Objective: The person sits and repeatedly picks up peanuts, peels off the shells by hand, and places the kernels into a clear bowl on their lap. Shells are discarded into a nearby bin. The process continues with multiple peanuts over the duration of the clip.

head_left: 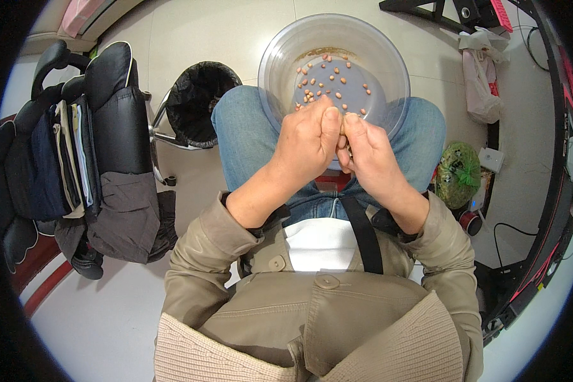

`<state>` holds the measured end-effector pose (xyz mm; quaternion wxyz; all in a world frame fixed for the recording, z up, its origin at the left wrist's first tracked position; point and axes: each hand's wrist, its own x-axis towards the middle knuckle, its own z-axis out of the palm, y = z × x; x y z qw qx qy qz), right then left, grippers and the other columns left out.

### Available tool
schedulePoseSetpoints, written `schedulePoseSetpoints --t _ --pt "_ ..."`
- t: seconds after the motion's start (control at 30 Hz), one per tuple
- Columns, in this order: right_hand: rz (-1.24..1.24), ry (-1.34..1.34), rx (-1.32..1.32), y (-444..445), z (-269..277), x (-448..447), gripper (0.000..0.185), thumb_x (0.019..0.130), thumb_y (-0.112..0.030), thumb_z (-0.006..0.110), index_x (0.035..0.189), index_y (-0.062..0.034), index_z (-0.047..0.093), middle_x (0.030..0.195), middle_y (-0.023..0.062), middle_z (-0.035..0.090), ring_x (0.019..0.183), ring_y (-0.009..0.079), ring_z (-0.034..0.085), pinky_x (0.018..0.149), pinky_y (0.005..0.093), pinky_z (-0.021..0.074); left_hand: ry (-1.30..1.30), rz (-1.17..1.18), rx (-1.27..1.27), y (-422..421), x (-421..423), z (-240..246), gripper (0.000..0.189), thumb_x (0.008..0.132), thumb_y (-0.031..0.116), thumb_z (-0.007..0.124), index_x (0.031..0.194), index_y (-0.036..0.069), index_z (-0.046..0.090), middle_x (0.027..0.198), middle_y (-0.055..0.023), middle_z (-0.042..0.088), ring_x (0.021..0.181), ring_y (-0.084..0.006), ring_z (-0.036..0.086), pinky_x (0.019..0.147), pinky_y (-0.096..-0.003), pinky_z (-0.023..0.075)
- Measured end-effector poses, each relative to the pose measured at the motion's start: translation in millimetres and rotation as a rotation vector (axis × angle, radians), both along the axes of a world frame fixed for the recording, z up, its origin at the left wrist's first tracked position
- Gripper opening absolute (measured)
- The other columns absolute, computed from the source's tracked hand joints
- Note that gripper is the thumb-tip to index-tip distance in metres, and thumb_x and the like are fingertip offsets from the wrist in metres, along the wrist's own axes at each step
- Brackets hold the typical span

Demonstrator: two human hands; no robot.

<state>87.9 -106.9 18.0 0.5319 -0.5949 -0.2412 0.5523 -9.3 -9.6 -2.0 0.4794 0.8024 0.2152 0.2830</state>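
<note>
A large translucent plastic basin (394,62) rests at my knees, with shelled peanuts (338,95) scattered over its bottom. Above its near side, my left hand (308,133) and my right hand (370,148) meet at the thumbs. Between the fingertips they pinch a small tan piece that looks like a peanut in its shell (344,127), mostly hidden by the fingers. The curled fingers of my right hand partly cover something small and pale below the thumb.
A bin lined with a black bag (191,105) stands left of my knee, beside a black chair (119,129) with folded clothes. At right are a white plastic bag (482,86), a green mesh-like bag (458,174) and a black desk frame (549,191).
</note>
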Motion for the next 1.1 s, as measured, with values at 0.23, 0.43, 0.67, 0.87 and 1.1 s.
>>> schedulePoseSetpoints --t 0.23,0.43,0.67,0.87,1.1 --pt "-0.007 -0.194 0.133 6 -9 0 0.038 0.098 -0.03 0.033 0.072 -0.0046 0.044 0.06 -0.0021 0.043 0.052 0.006 0.038 0.047 0.022 0.0339 0.005 0.065 0.022 -2 5 -2 0.025 0.09 0.012 0.044 0.067 0.001 0.046 0.06 -0.0152 0.05 0.055 -0.0327 0.053 0.051 -0.0388 0.0432" --pt "-0.055 0.22 -0.004 5 -6 2 0.042 0.098 -0.036 0.028 0.068 -0.0087 0.04 0.055 -0.0026 0.038 0.047 0.0062 0.033 0.044 0.0209 0.0285 0.045 0.149 0.086 -6 7 -3 0.023 0.089 0.012 0.046 0.069 0.001 0.047 0.061 -0.0168 0.052 0.055 -0.0327 0.054 0.049 -0.0375 0.0433" --pt "0.013 0.553 0.039 4 -5 12 0.042 0.098 -0.038 0.028 0.068 -0.0102 0.041 0.053 -0.0049 0.034 0.045 0.0055 0.027 0.043 0.0205 0.0252 -0.055 0.03 -0.688 -7 4 -4 0.034 0.096 0.02 0.038 0.067 0.003 0.045 0.057 -0.004 0.051 0.051 -0.0118 0.048 0.048 -0.0264 0.0396" --pt "-0.008 -0.326 0.047 5 -11 24 0.04 0.096 -0.034 0.039 0.068 -0.006 0.046 0.054 -0.0032 0.038 0.049 0.0047 0.031 0.045 0.02 0.0269 -0.022 -0.053 -0.801 -6 1 -7 0.038 0.098 0.028 0.033 0.068 0.007 0.043 0.057 0.0008 0.043 0.049 -0.0058 0.039 0.044 -0.0202 0.0301" --pt "-0.058 -0.635 -0.082 6 -20 34 0.04 0.095 -0.032 0.043 0.073 0.0 0.052 0.058 0.0027 0.046 0.051 0.0125 0.043 0.049 0.0283 0.036 0.052 0.054 -0.901 -1 4 -8 0.031 0.096 0.021 0.036 0.071 0.005 0.047 0.062 -0.0007 0.048 0.05 -0.0064 0.041 0.045 -0.0208 0.0334"
